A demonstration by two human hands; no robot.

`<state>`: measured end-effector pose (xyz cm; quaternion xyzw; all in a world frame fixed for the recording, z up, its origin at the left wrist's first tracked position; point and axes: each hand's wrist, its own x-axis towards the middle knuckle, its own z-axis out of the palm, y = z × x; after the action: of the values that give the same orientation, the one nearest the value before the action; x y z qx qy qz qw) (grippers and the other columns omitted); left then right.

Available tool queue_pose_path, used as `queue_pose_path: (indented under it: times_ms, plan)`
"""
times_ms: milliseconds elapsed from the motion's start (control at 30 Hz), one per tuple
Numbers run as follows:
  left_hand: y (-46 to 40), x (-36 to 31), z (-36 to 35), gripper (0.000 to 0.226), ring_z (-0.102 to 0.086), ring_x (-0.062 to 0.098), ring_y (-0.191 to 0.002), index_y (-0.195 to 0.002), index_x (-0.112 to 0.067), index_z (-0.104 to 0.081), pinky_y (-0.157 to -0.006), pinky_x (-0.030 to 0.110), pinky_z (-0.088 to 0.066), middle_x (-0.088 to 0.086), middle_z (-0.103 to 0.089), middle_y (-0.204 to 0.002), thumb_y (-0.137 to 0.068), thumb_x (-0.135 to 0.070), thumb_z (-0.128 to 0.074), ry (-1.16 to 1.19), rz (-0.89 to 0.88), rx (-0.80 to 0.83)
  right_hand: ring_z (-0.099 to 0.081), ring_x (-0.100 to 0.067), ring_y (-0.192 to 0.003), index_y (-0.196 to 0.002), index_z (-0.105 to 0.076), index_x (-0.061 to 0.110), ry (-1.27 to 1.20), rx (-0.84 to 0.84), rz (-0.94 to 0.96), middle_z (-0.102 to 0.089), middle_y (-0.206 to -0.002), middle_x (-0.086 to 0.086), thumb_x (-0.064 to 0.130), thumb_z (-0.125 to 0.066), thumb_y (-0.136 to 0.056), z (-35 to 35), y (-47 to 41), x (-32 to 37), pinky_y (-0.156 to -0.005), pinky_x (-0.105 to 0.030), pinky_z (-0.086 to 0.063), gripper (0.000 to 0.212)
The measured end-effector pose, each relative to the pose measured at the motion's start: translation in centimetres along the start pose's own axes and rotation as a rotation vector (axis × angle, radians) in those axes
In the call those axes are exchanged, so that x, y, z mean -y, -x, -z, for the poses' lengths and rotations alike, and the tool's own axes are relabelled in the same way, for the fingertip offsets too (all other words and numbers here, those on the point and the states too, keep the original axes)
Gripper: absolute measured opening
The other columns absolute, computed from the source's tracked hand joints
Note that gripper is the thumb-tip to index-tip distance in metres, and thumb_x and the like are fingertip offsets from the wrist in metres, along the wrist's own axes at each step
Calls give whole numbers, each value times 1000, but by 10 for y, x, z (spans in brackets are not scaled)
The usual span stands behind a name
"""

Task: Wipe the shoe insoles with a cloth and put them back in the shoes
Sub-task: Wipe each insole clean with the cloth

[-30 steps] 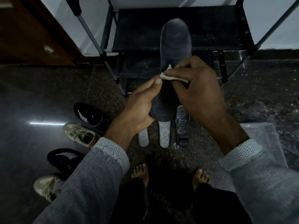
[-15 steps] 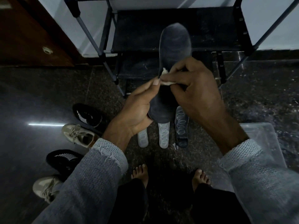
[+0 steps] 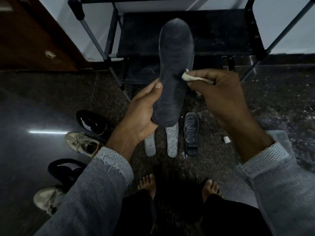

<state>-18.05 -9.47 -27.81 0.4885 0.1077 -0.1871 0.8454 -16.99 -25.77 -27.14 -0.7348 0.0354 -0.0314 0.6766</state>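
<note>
My left hand (image 3: 142, 114) grips the dark insole (image 3: 173, 72) at its heel end, thumb pressed along the near left edge and fingers curled under the back, so the insole stands up and away from me with its toe end high in front of the black shoe rack (image 3: 187, 33). My right hand (image 3: 221, 97) pinches a small pale cloth (image 3: 189, 77) between thumb and fingers, and the bunched tip of the cloth meets the insole's right edge about midway along its length. Above the cloth the whole upper half of the insole is bare and dusty grey. Below my hands, on the speckled floor (image 3: 281, 99), three more insoles lie side by side: two clear ones (image 3: 172, 142) and a dark-rimmed one (image 3: 191, 133) to their right, with a small white scrap (image 3: 226, 139) just beyond it. To my left a black shoe (image 3: 92, 122) and a beige laced shoe (image 3: 81, 143) sit touching, and nearer me another black shoe (image 3: 66, 169) and another beige shoe (image 3: 45, 200), part hidden by my sleeve. My bare feet (image 3: 147, 184) stand just short of the insoles. A clear plastic lid (image 3: 281, 138) shows behind my right wrist.
</note>
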Motion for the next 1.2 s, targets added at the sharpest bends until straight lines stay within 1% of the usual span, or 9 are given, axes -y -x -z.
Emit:
queue_pose_path:
  times_ms: [100,333,500,667,767,867,967,1033,1200]
  plan:
    - [1,-2,-1,39,-66,15,-104,-138,-3,-48,-92,23,-53,9,-63,-125,-101,-10,-38,19,10,24,-65,8,-81,-106,-69,1,6,-5,12,-71,-93,0,-5,-65,-84,1,-1,-1,-70,-7,-47,23]
    - [1,-6,1,31,-70,12,-91,-125,-1,-57,-78,20,-55,6,-71,-104,-98,-4,-42,-18,-13,35,-68,0,-89,-101,-71,1,86,83,49,-72,-93,0,-4,-67,-83,-1,0,-2,-77,-10,-49,19]
    - [1,-4,2,38,-68,14,-97,-137,-2,-49,-79,21,-54,10,-66,-117,-100,-5,-40,-19,-4,7,-67,-3,-96,-103,-71,5,151,34,140,-71,-100,-2,0,-67,-86,-4,1,-3,-84,-15,-51,18]
    - [1,-3,3,36,-69,11,-92,-134,-5,-51,-77,21,-56,4,-71,-106,-100,-4,-39,-42,-4,10,-66,-2,-97,-104,-72,10,215,-46,189,-69,-104,-3,8,-68,-87,-7,1,-7,-87,-17,-51,17]
    - [0,-2,3,36,-69,11,-93,-134,-5,-52,-78,21,-55,4,-70,-107,-100,-4,-39,-56,-11,2,-65,-2,-96,-104,-72,12,283,-59,226,-69,-102,-3,10,-68,-88,-7,2,-9,-88,-19,-52,17]
    - [-1,-1,4,40,-67,14,-99,-140,-2,-46,-82,21,-55,10,-65,-119,-101,-3,-38,-68,-25,-11,-65,-4,-90,-101,-74,15,345,-19,226,-68,-99,-4,11,-70,-86,-8,1,-10,-85,-21,-53,16]
    - [-3,-1,6,41,-63,20,-108,-142,-1,-44,-90,25,-54,15,-59,-131,-102,-4,-37,-63,-36,-16,-62,-1,-82,-98,-75,16,389,44,227,-66,-93,-2,10,-71,-84,-9,2,-9,-76,-12,-49,16]
    - [-4,0,6,41,-62,22,-112,-141,-2,-45,-93,27,-53,16,-59,-132,-101,-4,-37,-52,-43,-18,-59,-1,-78,-97,-75,16,430,87,210,-64,-89,0,10,-71,-84,-10,3,-7,-71,-10,-47,16]
    - [-6,2,8,40,-62,26,-115,-139,-1,-47,-96,32,-53,18,-60,-131,-101,-4,-36,-13,-50,-23,-62,-4,-81,-95,-76,22,467,200,140,-65,-90,2,7,-70,-83,-9,5,-3,-72,-14,-50,20]
